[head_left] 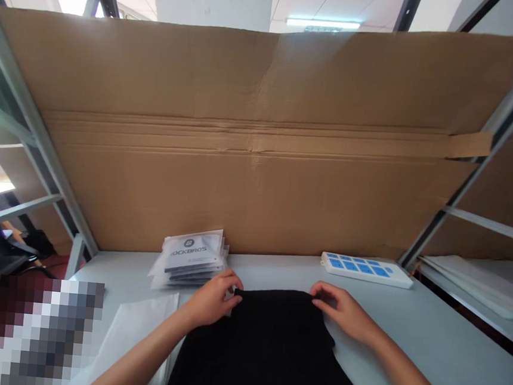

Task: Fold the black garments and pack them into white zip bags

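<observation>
A piece of black fabric lies spread on the pale table, its narrow end pointing away from me and its wider part running out of the bottom of the view. My left hand pinches the far left corner between thumb and fingers. At the far right corner, my right hand pinches the cloth in the same way. The far edge runs nearly straight between both hands. Whether it is a garment or another kind of cloth item, I cannot tell.
Behind my left hand sits a stack of clear-bagged packets printed ROCKBROS. Clear plastic bags lie under my left forearm. A white power strip rests at the back right. A cardboard panel on a metal frame closes off the back.
</observation>
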`<state>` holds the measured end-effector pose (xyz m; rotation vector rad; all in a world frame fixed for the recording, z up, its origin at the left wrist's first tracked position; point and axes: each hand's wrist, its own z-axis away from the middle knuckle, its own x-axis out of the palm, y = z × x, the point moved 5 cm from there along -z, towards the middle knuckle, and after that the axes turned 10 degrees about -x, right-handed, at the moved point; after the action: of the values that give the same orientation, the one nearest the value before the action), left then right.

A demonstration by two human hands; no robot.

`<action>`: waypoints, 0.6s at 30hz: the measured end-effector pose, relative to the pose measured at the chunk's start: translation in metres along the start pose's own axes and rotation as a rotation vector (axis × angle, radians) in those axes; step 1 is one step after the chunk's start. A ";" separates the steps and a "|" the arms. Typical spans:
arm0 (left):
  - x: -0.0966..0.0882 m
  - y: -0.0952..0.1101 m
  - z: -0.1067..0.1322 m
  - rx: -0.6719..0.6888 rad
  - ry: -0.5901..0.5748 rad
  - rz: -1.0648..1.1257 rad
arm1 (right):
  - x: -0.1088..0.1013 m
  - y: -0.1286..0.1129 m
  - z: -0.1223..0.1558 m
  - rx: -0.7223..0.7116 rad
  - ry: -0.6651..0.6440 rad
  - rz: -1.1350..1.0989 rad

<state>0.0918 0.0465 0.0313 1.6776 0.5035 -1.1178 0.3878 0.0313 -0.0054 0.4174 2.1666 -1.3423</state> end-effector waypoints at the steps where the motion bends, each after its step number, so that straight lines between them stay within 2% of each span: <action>1: -0.005 0.004 0.006 0.027 0.011 0.021 | -0.003 -0.005 0.001 -0.006 -0.003 -0.006; 5: -0.012 0.018 0.042 0.175 0.000 0.067 | -0.012 -0.023 0.023 -0.031 -0.037 -0.022; 10: 0.006 0.028 0.083 0.362 -0.102 -0.093 | -0.003 -0.029 0.077 -0.060 -0.138 0.092; 14: 0.021 0.029 0.095 0.381 -0.176 -0.194 | 0.012 -0.024 0.106 -0.058 -0.183 0.201; 18: 0.014 0.035 0.101 0.358 -0.159 -0.163 | 0.016 -0.026 0.115 -0.098 -0.135 0.241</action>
<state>0.0813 -0.0606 0.0316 1.8554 0.3571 -1.5176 0.3942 -0.0831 -0.0363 0.5150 1.9907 -1.0957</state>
